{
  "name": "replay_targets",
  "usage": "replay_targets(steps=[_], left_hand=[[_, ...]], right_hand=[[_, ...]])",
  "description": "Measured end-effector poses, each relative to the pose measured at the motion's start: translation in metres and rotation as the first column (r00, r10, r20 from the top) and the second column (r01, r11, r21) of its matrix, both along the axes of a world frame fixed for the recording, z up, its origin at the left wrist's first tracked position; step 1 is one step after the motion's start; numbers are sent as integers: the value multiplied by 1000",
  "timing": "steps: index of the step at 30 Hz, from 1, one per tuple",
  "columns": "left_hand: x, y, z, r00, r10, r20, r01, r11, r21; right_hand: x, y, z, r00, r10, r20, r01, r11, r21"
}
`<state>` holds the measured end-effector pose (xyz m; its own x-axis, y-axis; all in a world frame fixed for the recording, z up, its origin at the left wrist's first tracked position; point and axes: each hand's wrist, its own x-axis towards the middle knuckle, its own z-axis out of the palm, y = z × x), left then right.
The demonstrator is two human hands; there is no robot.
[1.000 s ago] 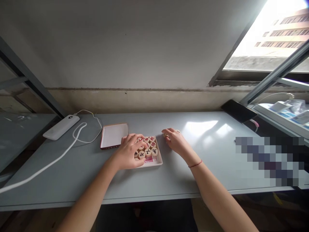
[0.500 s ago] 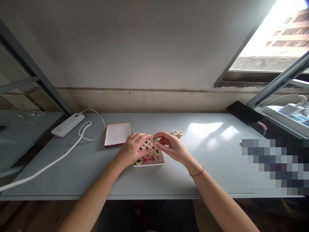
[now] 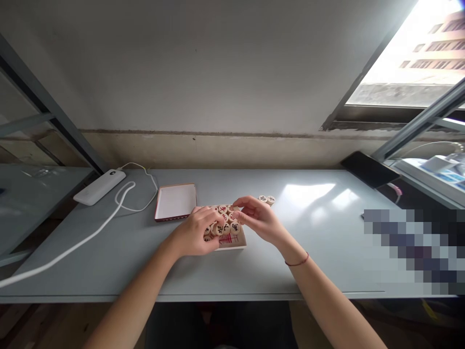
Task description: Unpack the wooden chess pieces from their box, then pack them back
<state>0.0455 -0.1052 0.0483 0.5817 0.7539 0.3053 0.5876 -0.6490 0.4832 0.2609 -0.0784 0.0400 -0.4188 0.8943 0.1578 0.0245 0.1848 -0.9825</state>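
A shallow box (image 3: pixel 238 246) with red lines printed on its bottom stands on the desk, holding several round wooden Chinese chess pieces (image 3: pixel 234 227) with red or black characters. My left hand (image 3: pixel 196 231) covers the box's left side, its thumb and fingers closed around a black-marked Chinese chess piece (image 3: pixel 219 229). At the box's back right corner is my right hand (image 3: pixel 259 220), thumb and fingers curled around a piece there, which they partly hide. Behind the right hand sit more black-marked pieces (image 3: pixel 271 199), close together on the desk.
Left of the box lies its lid (image 3: pixel 177 201), white inside with a red edge. A white power bank (image 3: pixel 100 186) with a white cable (image 3: pixel 83 245) is farther left. A dark phone (image 3: pixel 369 169) leans at the back right by the metal frame. The grey desk (image 3: pixel 312 257) meets a wall behind.
My left hand has drawn slightly left and down, and a black-marked piece now shows between its thumb and fingers. The right hand has barely moved.
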Motion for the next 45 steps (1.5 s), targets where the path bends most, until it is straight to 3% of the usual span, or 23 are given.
replay_targets(steps=[4,13,20,24,27,31,35,41,45], left_hand=[[0,1,-1,997,-72,-21,71,997,-34],[0,2,-3,992,-56,-109,55,998,-10],[0,0,-4,987,-79,-139,78,997,-9],[-3,1,-1,997,-32,-75,33,999,10],[-8,7,-1,998,63,-17,-62,997,55],[-12,14,-5,987,158,36,-161,982,100],[-13,15,-8,984,175,41,-178,980,94],[-12,15,-9,985,161,59,-166,981,97],[-13,16,-10,984,167,60,-172,980,97]], right_hand=[[3,3,-4,1000,-30,-3,30,999,-16],[0,1,-4,996,-48,79,46,999,27],[-2,-5,3,991,-19,132,-6,982,188],[-6,-12,5,986,-30,161,-43,902,430],[-11,-17,2,961,13,277,-176,801,572],[-17,-22,-1,871,-35,489,-342,672,657],[-18,-24,-1,827,-120,549,-374,611,697],[-14,-28,-4,709,-206,675,-396,675,622],[-16,-32,-4,687,-180,704,-420,692,586]])
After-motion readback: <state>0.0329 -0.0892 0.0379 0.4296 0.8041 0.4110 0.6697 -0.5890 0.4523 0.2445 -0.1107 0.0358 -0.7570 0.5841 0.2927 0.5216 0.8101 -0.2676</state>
